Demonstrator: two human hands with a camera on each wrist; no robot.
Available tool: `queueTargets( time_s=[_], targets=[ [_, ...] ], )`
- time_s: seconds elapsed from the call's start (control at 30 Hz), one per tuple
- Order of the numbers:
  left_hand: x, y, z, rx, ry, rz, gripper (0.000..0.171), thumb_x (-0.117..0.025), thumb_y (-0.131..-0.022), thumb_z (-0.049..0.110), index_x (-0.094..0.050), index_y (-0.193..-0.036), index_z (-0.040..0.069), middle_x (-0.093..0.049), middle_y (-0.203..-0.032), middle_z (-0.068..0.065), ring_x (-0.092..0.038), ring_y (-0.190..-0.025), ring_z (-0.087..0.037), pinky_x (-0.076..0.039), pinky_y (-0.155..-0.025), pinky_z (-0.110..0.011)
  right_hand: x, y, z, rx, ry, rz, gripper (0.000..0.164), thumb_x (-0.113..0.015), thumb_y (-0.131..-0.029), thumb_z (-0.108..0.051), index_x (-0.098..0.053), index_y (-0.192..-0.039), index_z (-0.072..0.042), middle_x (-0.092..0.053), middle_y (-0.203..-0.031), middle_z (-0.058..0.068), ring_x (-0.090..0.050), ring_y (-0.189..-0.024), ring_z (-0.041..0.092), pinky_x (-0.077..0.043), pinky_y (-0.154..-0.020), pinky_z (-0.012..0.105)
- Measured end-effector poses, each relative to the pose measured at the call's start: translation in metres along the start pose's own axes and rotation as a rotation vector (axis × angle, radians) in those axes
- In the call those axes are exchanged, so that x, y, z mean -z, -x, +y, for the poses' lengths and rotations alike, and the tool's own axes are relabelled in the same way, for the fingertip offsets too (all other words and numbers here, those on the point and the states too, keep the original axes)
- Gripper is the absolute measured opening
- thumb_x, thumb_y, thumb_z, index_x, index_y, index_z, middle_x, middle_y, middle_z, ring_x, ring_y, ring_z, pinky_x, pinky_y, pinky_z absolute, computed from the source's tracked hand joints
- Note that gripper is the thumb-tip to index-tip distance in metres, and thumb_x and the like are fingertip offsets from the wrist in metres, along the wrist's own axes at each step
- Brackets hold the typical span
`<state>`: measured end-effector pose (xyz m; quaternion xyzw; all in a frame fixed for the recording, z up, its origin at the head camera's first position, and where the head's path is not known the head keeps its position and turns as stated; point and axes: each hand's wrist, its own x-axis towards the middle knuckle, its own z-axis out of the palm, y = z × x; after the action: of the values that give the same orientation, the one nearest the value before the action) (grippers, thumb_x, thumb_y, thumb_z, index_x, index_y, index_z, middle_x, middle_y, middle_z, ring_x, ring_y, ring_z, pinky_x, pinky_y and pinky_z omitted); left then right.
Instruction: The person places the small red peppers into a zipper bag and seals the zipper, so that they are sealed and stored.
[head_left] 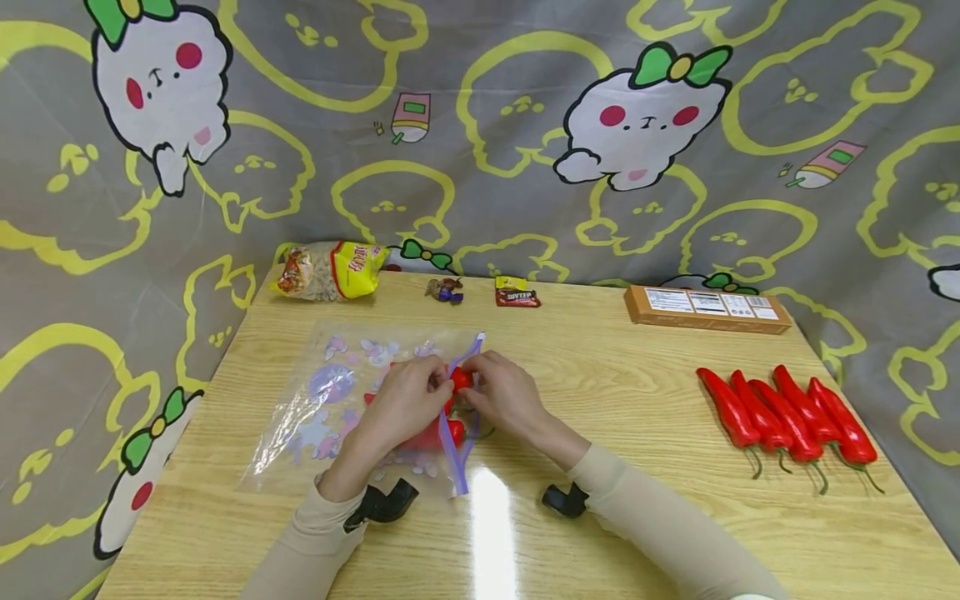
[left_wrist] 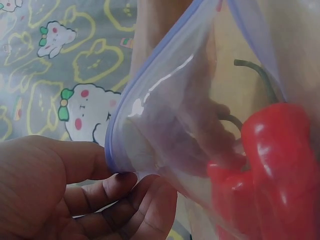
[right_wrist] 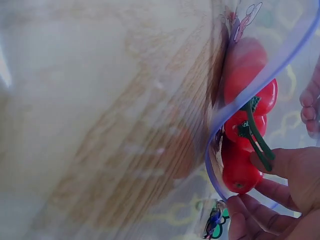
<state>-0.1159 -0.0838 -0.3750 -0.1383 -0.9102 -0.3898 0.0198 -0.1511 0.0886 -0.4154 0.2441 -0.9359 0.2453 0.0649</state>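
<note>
A clear zip bag [head_left: 288, 425] with pastel prints and a purple zip edge lies on the left half of the table. Several red chili peppers [right_wrist: 250, 90] are inside, their green stems toward the mouth. My left hand [head_left: 408, 396] pinches the zip edge [left_wrist: 111, 135] between thumb and finger, holding the mouth apart. At that mouth my right hand [head_left: 510, 392] grips a red chili pepper [right_wrist: 241, 172] near its stem end, thumb against the green stem. Through the film, the left wrist view shows the right fingers behind the peppers.
Several red peppers [head_left: 787, 421] lie in a row at the right. Along the back are a yellow snack bag [head_left: 326, 271], small wrapped candies [head_left: 447, 290], a red-and-yellow wrapped bar [head_left: 517, 293] and a long brown box [head_left: 705, 308]. A patterned cloth [head_left: 510, 208] hangs behind.
</note>
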Motion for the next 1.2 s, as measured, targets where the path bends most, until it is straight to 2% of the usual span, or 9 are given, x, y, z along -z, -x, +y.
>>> queueTargets(
  time_s=[0.17, 0.33, 0.57, 0.67, 0.77, 0.97, 1.1, 1.2],
  targets=[
    [0.0, 0.0, 0.001, -0.003, -0.001, 0.001, 0.011, -0.059, -0.084, 0.011, -0.054, -0.074, 0.013, -0.05, -0.065, 0.004, -0.044, -0.056, -0.011, -0.037, -0.053, -0.025, 0.0, 0.0, 0.0, -0.015, 0.023, -0.011, 0.021, -0.073, -0.076, -0.02, -0.066, -0.095, -0.013, -0.062, -0.086, 0.004, -0.048, -0.065, 0.007, -0.041, -0.053, 0.022],
    [0.0, 0.0, 0.001, -0.003, 0.003, -0.001, 0.011, -0.059, -0.084, 0.011, -0.054, -0.074, 0.013, -0.051, -0.065, 0.004, -0.045, -0.057, -0.011, -0.038, -0.053, -0.025, 0.005, 0.003, 0.0, -0.015, 0.014, 0.0, 0.02, -0.072, -0.077, -0.019, -0.067, -0.096, -0.013, -0.063, -0.09, 0.003, -0.056, -0.071, 0.011, -0.046, -0.057, 0.024],
    [0.0, 0.0, 0.001, -0.012, 0.021, 0.014, 0.011, -0.059, -0.083, 0.01, -0.055, -0.074, 0.012, -0.052, -0.066, 0.004, -0.045, -0.057, -0.01, -0.039, -0.054, -0.025, 0.032, 0.018, 0.016, 0.012, -0.009, 0.119, 0.019, -0.07, -0.08, -0.02, -0.067, -0.095, -0.009, -0.065, -0.093, 0.004, -0.062, -0.076, 0.02, -0.048, -0.06, 0.032],
    [0.0, 0.001, 0.0, -0.008, 0.022, 0.014, 0.011, -0.059, -0.084, 0.011, -0.055, -0.074, 0.012, -0.052, -0.065, 0.004, -0.044, -0.057, -0.011, -0.038, -0.054, -0.024, 0.051, 0.03, 0.035, -0.006, 0.023, 0.171, 0.019, -0.067, -0.082, -0.021, -0.067, -0.096, -0.008, -0.065, -0.092, 0.005, -0.062, -0.076, 0.021, -0.047, -0.06, 0.034],
    [0.0, 0.001, 0.0, 0.005, 0.025, 0.008, 0.01, -0.058, -0.084, 0.012, -0.055, -0.074, 0.012, -0.051, -0.064, 0.004, -0.043, -0.056, -0.011, -0.037, -0.054, -0.025, 0.073, 0.046, 0.062, -0.039, 0.086, 0.215, 0.02, -0.066, -0.083, -0.019, -0.066, -0.098, -0.006, -0.065, -0.092, 0.007, -0.061, -0.075, 0.022, -0.047, -0.059, 0.036],
    [0.0, 0.0, 0.0, 0.026, 0.024, -0.006, 0.009, -0.058, -0.085, 0.013, -0.056, -0.076, 0.012, -0.051, -0.065, 0.003, -0.044, -0.058, -0.012, -0.037, -0.055, -0.025, 0.118, 0.09, 0.133, -0.166, 0.342, 0.299, 0.026, -0.065, -0.079, -0.017, -0.063, -0.101, -0.002, -0.062, -0.091, 0.017, -0.059, -0.074, 0.033, -0.045, -0.054, 0.046],
    [0.0, 0.0, 0.0, 0.037, 0.016, -0.013, 0.009, -0.058, -0.085, 0.014, -0.056, -0.077, 0.012, -0.05, -0.063, 0.003, -0.043, -0.056, -0.012, -0.035, -0.053, -0.025, 0.144, 0.122, 0.169, -0.318, 0.472, 0.267, 0.034, -0.063, -0.078, -0.018, -0.058, -0.104, 0.003, -0.055, -0.092, 0.028, -0.053, -0.074, 0.044, -0.042, -0.053, 0.053],
    [0.0, 0.0, 0.001, 0.039, 0.011, -0.017, 0.009, -0.058, -0.085, 0.015, -0.055, -0.076, 0.013, -0.048, -0.062, 0.003, -0.041, -0.055, -0.011, -0.033, -0.051, -0.025, 0.156, 0.14, 0.185, -0.429, 0.523, 0.208, 0.037, -0.062, -0.077, -0.02, -0.055, -0.101, 0.007, -0.049, -0.086, 0.031, -0.048, -0.067, 0.045, -0.038, -0.045, 0.051]
  ],
)
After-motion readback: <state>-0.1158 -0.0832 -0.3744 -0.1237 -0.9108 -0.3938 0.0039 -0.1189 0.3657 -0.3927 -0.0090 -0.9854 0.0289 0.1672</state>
